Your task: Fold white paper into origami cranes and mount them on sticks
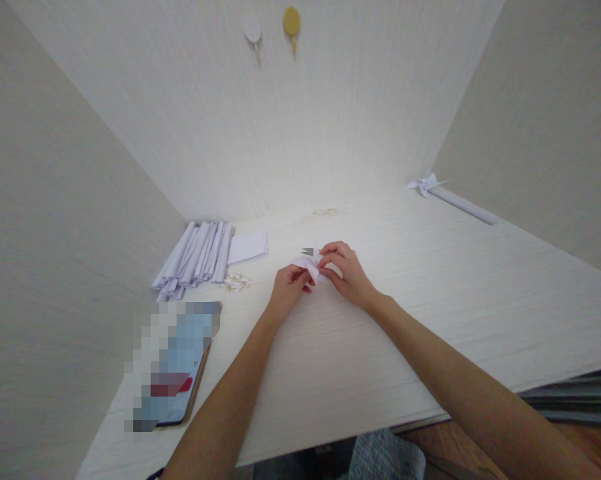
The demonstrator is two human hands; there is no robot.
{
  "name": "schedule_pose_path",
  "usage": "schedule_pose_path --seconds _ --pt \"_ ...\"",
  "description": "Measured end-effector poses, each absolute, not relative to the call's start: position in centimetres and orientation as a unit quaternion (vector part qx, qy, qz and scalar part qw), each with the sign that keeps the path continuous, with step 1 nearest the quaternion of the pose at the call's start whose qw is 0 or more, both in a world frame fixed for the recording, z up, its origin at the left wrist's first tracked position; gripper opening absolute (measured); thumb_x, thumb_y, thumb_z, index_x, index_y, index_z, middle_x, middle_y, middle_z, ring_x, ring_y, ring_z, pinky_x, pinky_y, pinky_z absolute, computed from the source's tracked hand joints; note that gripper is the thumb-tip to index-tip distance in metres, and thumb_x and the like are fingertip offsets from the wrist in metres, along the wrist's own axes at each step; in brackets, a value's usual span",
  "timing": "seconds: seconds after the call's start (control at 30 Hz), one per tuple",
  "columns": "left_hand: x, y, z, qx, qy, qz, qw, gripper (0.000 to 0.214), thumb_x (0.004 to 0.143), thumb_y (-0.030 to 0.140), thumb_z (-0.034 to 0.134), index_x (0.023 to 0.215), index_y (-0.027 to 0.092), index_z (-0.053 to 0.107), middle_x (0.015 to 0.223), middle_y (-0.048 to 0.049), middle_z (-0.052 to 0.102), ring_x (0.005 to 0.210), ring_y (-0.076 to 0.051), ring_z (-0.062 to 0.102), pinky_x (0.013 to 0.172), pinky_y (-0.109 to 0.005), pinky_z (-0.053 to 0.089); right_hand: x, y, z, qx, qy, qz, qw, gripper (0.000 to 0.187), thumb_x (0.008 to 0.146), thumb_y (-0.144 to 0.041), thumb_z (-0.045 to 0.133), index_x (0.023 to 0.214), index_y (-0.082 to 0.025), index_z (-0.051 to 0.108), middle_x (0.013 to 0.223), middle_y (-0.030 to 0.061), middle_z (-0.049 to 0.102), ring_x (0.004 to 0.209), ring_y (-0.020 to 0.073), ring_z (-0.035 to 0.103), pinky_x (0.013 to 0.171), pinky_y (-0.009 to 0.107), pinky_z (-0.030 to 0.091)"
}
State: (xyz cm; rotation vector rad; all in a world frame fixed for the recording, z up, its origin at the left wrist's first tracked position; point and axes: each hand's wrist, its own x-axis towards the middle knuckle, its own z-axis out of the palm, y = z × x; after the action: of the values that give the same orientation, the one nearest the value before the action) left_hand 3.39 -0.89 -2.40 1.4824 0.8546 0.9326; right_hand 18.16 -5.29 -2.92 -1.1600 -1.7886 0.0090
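Between my two hands, at the middle of the table, is a small folded white paper pinwheel [311, 265] with pointed blades. My left hand [289, 287] pinches its lower left side with thumb and fingertips. From the right, the closed fingers of my right hand [347, 272] grip the pinwheel near its centre. Just behind it on the tabletop, grey metal tips [307, 251] poke out, probably of small scissors; the remainder is hidden by the paper and my right hand.
A pile of rolled white paper tubes [195, 257] lies at the left, beside flat white paper squares [248, 246] and several small cotton-swab-like pieces [237, 282]. Nearer stands a phone or tablet [183, 373], partly blurred. A finished pinwheel on a paper stick [463, 203] rests at the far right. Wall hooks [291, 23] hang above.
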Motion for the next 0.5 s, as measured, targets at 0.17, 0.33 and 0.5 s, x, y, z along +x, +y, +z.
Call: schedule_pose_path --seconds 0.17,0.33,0.5 --pt "3.4 -1.1 -2.4 0.630 0.360 0.398 0.561 0.010 0.061 0.021 0.054 0.066 0.014 0.060 0.056 0.0020 0.057 0.048 -0.008 0.050 0.044 -0.019 0.042 18.1 -5.2 -3.0 -0.476 -0.737 -0.001 0.480 0.005 0.082 -0.021 0.050 0.080 -0.022 0.055 0.098 0.0064 0.053 0.095 0.0204 0.048 0.080 0.037 0.037" --pt "3.4 -1.4 -2.0 0.645 0.339 0.385 0.566 0.008 0.065 0.022 0.054 0.062 0.015 0.056 0.054 0.0028 0.054 0.051 -0.008 0.051 0.045 -0.018 0.042 17.5 -5.4 -2.7 -0.515 -0.731 -0.012 0.447 0.007 0.083 -0.018 0.045 0.081 -0.021 0.050 0.097 0.0074 0.053 0.094 0.0209 0.048 0.079 0.037 0.036" --pt "3.3 -1.7 -1.7 0.645 0.322 0.397 0.568 0.010 0.067 0.025 0.054 0.066 0.015 0.056 0.057 0.0021 0.054 0.051 -0.008 0.051 0.045 -0.018 0.042 16.8 -5.8 -2.0 -0.536 -0.730 -0.039 0.422 0.007 0.085 -0.018 0.042 0.082 -0.019 0.049 0.097 0.0088 0.053 0.095 0.0211 0.047 0.079 0.037 0.033"
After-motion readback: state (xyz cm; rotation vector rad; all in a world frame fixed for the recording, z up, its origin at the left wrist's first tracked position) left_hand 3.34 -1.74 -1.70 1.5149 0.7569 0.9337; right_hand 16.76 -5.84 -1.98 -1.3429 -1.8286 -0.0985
